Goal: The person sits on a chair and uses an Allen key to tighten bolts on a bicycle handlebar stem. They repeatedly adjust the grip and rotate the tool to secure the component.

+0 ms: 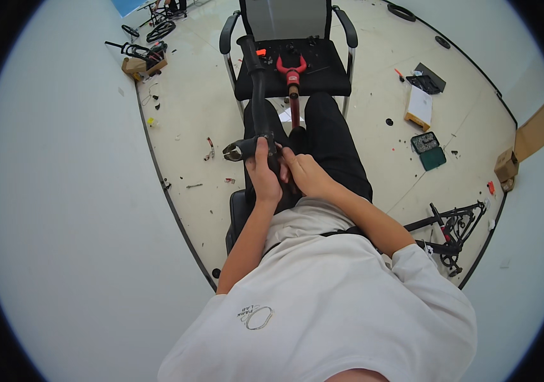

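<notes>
Across my lap lies a black bicycle frame part (258,95), a long tube reaching up to the chair seat. A short, wide cross tube at its near end has a bare metal open mouth pointing left. My left hand (265,175) is wrapped around the part near this joint, thumb on top. Against the joint's right side, my right hand (310,174) is closed with curled fingers; whatever lies between its fingertips is hidden. A red bicycle fork (293,73) rests on the chair seat beside the tube, its stem toward my knees.
Facing me is a black office chair (326,76) with small parts on its seat. On the floor lie a green case (433,158), a white and tan box (418,108), another black bicycle frame (453,232) at right, and a cardboard box (135,67) with parts at far left.
</notes>
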